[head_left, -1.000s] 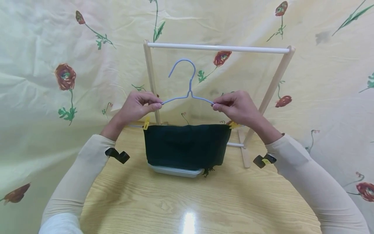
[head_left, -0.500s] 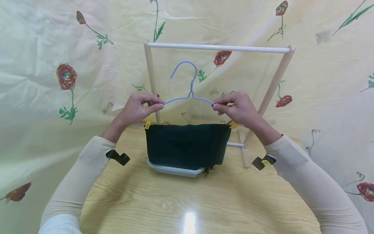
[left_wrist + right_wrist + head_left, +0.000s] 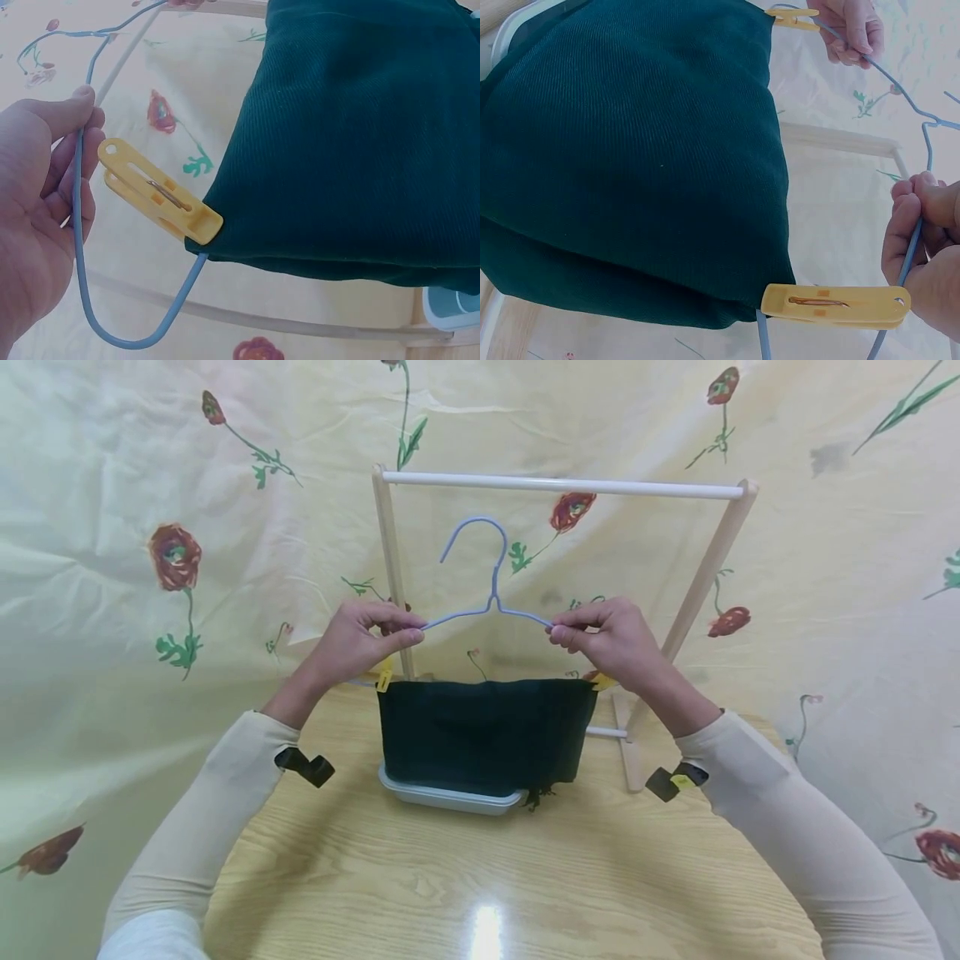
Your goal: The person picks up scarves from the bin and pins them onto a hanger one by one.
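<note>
A blue wire clothes hanger (image 3: 497, 597) is held up in front of me, its hook pointing upward and curving left. My left hand (image 3: 360, 635) pinches its left shoulder between thumb and fingers, and my right hand (image 3: 606, 635) pinches the right shoulder the same way. From the hanger's lower bar hangs a dark green cloth (image 3: 483, 735) with a dark fringe at its lower right. A yellow clothespin (image 3: 161, 191) clips the cloth's left top corner to the bar. At the right corner a second yellow clothespin (image 3: 836, 306) does the same.
Behind the hanger stands a rack with a white top rail (image 3: 562, 485) and wooden legs (image 3: 708, 572). A pale blue-grey tray (image 3: 450, 800) sits on the wooden table (image 3: 420, 885), partly hidden by the cloth. Flower-print fabric (image 3: 247, 552) covers the back and sides.
The hanger, cloth and both hands have shifted slightly right and a little lower in the head view. Both hands keep their pinch on the hanger.
</note>
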The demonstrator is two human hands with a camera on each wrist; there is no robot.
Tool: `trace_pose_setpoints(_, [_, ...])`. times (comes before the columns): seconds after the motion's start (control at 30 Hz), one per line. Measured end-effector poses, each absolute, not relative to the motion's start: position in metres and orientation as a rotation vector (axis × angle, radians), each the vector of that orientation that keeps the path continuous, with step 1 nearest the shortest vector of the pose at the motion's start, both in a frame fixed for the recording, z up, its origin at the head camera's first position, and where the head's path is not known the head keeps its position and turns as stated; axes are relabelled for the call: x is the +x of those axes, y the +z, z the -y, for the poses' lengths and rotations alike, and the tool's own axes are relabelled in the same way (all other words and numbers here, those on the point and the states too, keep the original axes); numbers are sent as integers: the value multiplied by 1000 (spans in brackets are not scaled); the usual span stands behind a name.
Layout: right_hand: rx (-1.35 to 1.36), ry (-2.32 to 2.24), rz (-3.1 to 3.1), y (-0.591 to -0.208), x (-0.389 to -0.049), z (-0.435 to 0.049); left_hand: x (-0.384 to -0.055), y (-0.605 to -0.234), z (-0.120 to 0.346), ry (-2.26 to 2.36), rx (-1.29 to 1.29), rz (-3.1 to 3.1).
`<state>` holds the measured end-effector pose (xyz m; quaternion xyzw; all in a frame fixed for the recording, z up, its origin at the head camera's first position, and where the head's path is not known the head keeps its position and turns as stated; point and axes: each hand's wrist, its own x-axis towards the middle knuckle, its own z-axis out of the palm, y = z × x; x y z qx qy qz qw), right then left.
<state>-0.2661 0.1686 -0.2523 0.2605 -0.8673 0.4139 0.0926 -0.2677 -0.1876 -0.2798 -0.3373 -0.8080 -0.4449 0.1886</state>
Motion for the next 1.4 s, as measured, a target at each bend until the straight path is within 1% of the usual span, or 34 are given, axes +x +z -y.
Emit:
trace_pose_setpoints(0.2, [778, 1227, 2546, -251, -266, -171, -262, -278, 189, -1236, -873, 2320])
trace_pose_setpoints(0.43, [748, 1217, 2518, -243, -263, -180, -256, -272, 198, -1283, -709, 2356])
trace_pose_setpoints(0.63, [722, 1193, 2506, -234, -260, -190, -260, -271, 205, -1383, -597, 2331])
trace_pose_setpoints(0.8, [618, 1206, 2513, -226, -255, -198, -266, -273, 210, -1456, -487, 2305])
trace_pose_setpoints(1.03, [563, 1181, 2507, -214, -249, -214, -279, -288, 217, -1377, -357, 2292])
trace_pose_setpoints(1.4, [442, 1220, 2540, -199, -239, -242, -302, -317, 207, -1530, -268, 2204])
